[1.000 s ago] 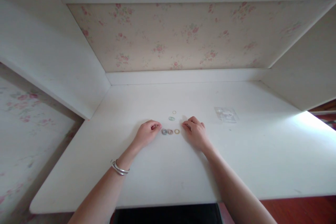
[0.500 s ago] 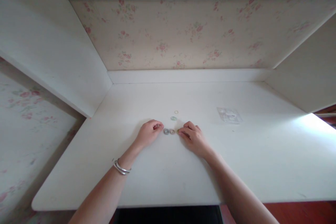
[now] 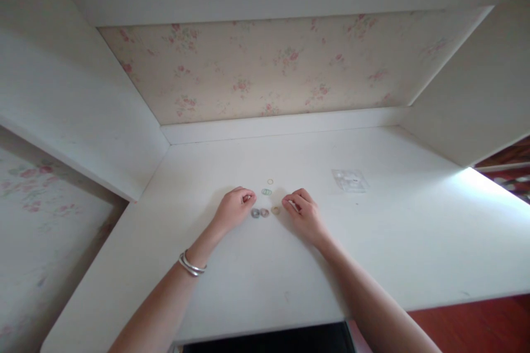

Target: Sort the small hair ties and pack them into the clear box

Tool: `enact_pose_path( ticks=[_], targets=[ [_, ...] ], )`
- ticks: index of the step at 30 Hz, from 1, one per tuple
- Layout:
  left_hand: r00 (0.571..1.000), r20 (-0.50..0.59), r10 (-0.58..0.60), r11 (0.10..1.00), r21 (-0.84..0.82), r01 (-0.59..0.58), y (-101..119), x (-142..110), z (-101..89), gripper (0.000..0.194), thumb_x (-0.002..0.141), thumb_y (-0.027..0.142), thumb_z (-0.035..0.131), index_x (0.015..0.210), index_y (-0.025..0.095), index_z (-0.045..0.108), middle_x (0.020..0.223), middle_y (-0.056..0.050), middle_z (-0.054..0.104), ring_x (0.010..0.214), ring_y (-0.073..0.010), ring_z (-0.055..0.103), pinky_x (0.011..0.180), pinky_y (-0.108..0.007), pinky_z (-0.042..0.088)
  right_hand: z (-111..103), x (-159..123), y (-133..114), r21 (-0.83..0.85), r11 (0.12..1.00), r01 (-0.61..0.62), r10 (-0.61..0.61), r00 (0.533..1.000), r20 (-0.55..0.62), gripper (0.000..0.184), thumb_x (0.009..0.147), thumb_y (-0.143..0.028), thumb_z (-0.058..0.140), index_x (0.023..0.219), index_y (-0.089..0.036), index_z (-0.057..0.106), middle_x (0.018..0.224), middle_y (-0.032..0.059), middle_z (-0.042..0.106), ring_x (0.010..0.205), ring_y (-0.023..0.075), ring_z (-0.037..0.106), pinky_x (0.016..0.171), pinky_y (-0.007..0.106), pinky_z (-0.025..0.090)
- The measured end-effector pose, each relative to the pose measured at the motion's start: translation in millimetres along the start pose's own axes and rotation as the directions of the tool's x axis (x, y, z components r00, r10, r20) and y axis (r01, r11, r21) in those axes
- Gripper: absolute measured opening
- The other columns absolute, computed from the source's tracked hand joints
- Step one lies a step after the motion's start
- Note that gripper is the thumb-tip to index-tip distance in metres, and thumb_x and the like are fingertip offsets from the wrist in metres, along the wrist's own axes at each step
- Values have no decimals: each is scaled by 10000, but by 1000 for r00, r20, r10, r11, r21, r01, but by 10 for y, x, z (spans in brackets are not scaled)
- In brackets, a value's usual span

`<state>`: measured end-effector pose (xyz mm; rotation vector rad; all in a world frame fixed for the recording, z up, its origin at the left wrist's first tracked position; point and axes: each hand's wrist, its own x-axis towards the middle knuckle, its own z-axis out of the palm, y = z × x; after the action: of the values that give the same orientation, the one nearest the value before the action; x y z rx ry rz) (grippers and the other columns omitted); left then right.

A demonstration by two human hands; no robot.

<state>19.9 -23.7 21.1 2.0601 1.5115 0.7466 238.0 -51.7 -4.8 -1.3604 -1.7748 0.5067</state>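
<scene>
My left hand (image 3: 236, 207) rests on the white tabletop with thumb and forefinger pinched together; whatever they hold, if anything, is too small to make out. Just below its fingertips lie grey rings (image 3: 255, 213), side by side with pinkish-brown rings (image 3: 264, 213). A little right of these are yellowish rings (image 3: 275, 210), close to my right hand (image 3: 304, 214). That hand's fingers are loosely bent and slightly apart, holding nothing. Between the hands, farther back, sits an overlapping cluster of thin green rings (image 3: 266, 192). Behind it lies one thin orange-yellow ring (image 3: 270, 181).
A clear plastic bag (image 3: 350, 181) lies flat to the right, beyond my right hand. White panels (image 3: 467, 88) and a floral-papered back wall (image 3: 248, 69) enclose the white tabletop (image 3: 240, 287). A dark object (image 3: 269, 341) shows below the front edge.
My right fingers have come off the yellowish rings and moved slightly up and away, leaving them on the table. My left hand stays pinched near the grey rings. The camera view has tilted.
</scene>
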Motion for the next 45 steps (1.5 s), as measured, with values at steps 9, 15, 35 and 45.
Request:
enact_pose_path(
  ticks=[9, 15, 35, 45],
  targets=[
    [992, 104, 75, 953, 287, -102, 196, 635, 323, 208, 858, 311, 495, 869, 226, 684, 941, -40, 627, 820, -156, 606, 762, -252, 437, -35, 71, 155, 66, 990, -126, 132, 987, -92, 197, 865, -335, 496, 847, -212, 649, 857, 14, 543, 612, 96, 485, 604, 247, 415],
    [987, 144, 64, 923, 367, -113, 153, 754, 424, 238, 875, 299, 464, 845, 205, 681, 950, -62, 630, 864, -182, 602, 771, -271, 426, -11, 83, 210, 88, 991, -105, 112, 990, -82, 198, 869, -332, 488, 891, -213, 645, 871, 21, 546, 618, 95, 498, 596, 241, 418],
    [907, 342, 247, 919, 213, -330, 391, 88, 104, 218, 901, 280, 450, 863, 227, 658, 869, -29, 601, 848, -168, 582, 786, -265, 434, -6, 70, 186, 58, 994, -95, 100, 992, -75, 241, 897, -351, 437, 959, -219, 628, 868, 28, 556, 625, 103, 506, 617, 242, 423],
    [880, 376, 289, 903, 198, -381, 425, 126, 180, 205, 887, 270, 488, 825, 214, 676, 822, -41, 607, 852, -184, 565, 793, -284, 424, -9, 61, 180, 23, 997, -75, 76, 996, -54, 229, 900, -338, 437, 977, -228, 622, 881, 24, 560, 633, 100, 516, 619, 229, 426]
  ],
)
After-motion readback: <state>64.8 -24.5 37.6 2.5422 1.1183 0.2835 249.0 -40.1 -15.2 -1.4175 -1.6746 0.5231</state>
